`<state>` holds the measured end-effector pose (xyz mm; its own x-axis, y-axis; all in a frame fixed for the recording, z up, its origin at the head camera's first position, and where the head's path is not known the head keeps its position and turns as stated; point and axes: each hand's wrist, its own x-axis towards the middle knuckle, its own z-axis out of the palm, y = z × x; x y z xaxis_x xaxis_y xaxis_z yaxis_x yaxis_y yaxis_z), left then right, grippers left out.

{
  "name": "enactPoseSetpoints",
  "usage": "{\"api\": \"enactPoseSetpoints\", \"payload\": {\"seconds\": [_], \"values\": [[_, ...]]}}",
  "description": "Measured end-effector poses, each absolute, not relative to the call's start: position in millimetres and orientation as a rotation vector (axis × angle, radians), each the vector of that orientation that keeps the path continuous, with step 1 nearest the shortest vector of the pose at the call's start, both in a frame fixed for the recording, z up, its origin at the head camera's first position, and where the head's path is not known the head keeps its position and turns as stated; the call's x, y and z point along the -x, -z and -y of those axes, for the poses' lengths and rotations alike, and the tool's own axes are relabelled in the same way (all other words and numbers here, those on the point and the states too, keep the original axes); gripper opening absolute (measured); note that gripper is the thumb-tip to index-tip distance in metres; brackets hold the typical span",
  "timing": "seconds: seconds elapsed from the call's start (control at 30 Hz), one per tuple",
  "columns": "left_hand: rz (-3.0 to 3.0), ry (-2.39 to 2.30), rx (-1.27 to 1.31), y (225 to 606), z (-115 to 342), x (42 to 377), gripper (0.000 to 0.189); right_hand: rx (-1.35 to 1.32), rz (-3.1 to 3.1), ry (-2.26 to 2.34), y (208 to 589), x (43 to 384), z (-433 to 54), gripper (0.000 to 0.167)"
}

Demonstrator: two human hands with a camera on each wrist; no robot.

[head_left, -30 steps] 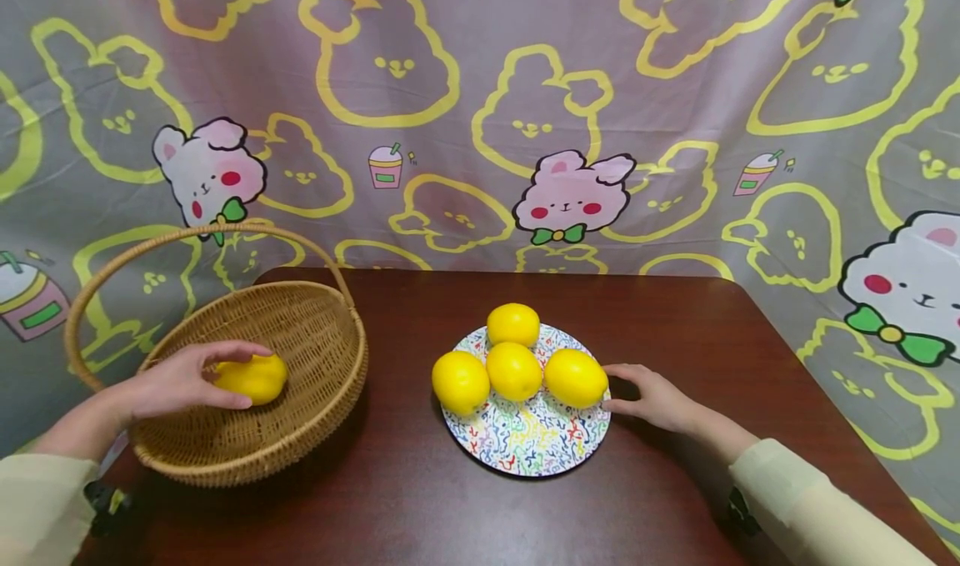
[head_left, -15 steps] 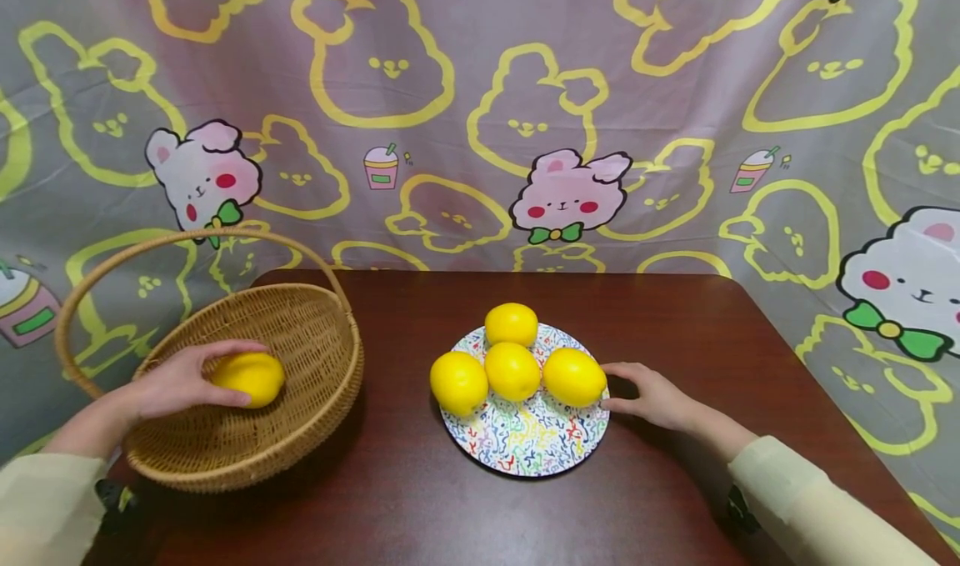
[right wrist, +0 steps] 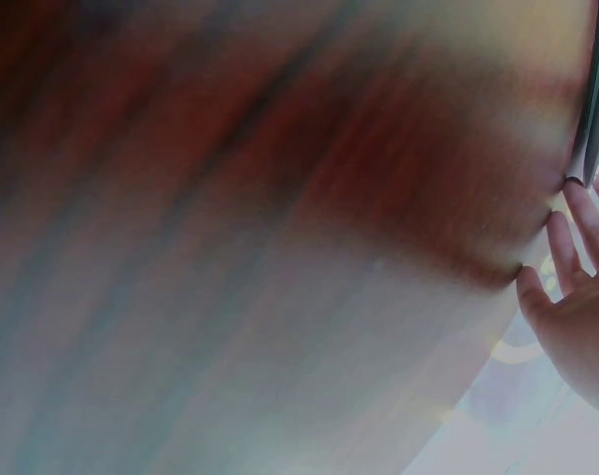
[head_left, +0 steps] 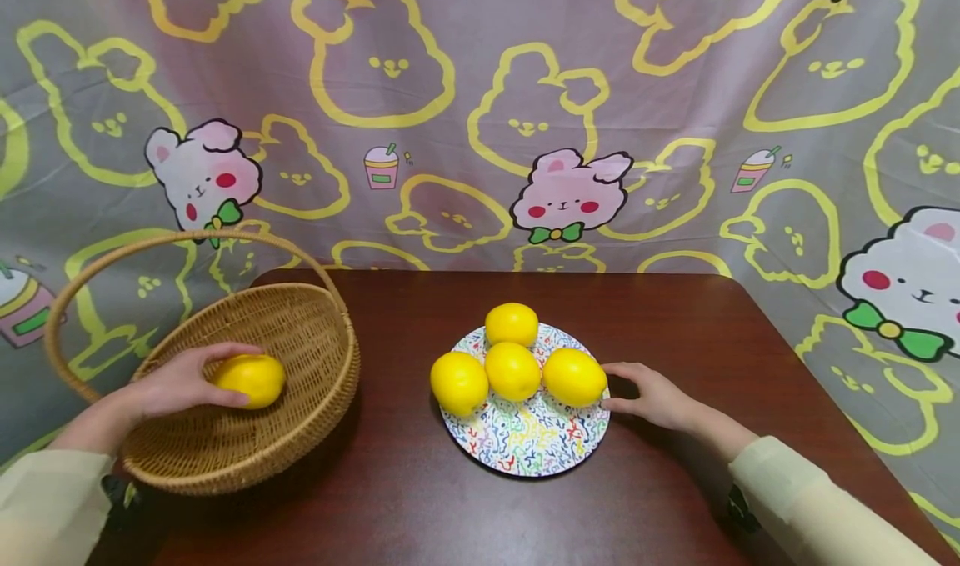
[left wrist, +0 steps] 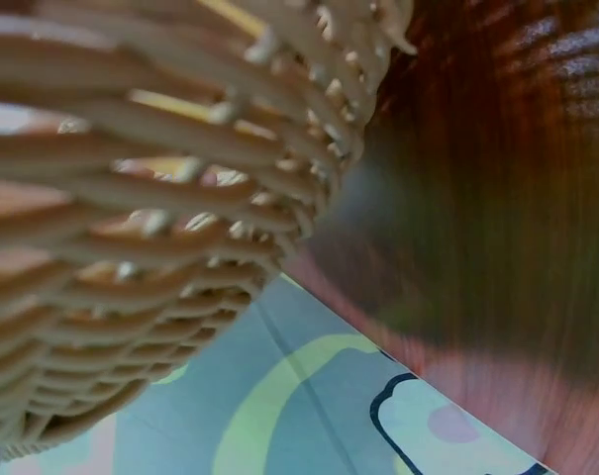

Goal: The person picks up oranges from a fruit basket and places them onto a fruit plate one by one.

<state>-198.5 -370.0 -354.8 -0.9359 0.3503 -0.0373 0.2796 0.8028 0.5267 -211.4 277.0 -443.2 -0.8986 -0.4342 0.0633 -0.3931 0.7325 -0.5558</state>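
Note:
In the head view my left hand (head_left: 176,384) reaches into a wicker basket (head_left: 307,316) at the left and grips a yellow lemon (head_left: 258,381) between thumb and fingers. The basket leans, its opening turned toward me. My right hand (head_left: 660,398) lies at the right rim of a round patterned plate (head_left: 525,449), thumb and fingers spread beside the rightmost lemon (head_left: 574,377). From the right wrist, the fingertips meet the tabletop, with one at the plate's edge (right wrist: 594,109). The left wrist view shows mostly basket weave (left wrist: 160,208), so that hand is largely hidden there.
Further lemons sit on the plate, at the back (head_left: 512,324), in the middle (head_left: 513,372) and at the left (head_left: 459,383). The basket's arched handle (head_left: 187,234) rises at the left. A patterned cloth (head_left: 450,91) hangs behind the dark wooden table (head_left: 405,499).
The basket and its handle have shifted slightly left. My left hand keeps its hold on the lemon inside. The right hand, plate and its lemons stay in place; the head view turned a little.

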Motion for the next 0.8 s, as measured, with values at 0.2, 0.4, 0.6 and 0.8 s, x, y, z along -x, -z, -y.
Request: {"api": "enactPoseSetpoints", "payload": {"seconds": [0.2, 0.4, 0.6, 0.8], "values": [[-2.851, -0.800, -0.511, 353.8, 369.9, 200.1, 0.061, 0.676, -2.855, 0.894, 442.6, 210.7, -276.7, 0.062], [-2.833, -0.806, -0.541, 357.2, 371.8, 204.1, 0.064, 0.651, -2.847, 0.892, 440.9, 210.5, -276.4, 0.062], [-2.828, -0.783, -0.582, 357.6, 371.9, 207.2, 0.066, 0.648, -2.847, 0.880, 439.9, 210.2, -277.0, 0.061], [-2.813, -0.790, -0.632, 356.6, 370.1, 206.6, 0.066, 0.657, -2.850, 0.877, 441.3, 211.3, -277.2, 0.061]]}}
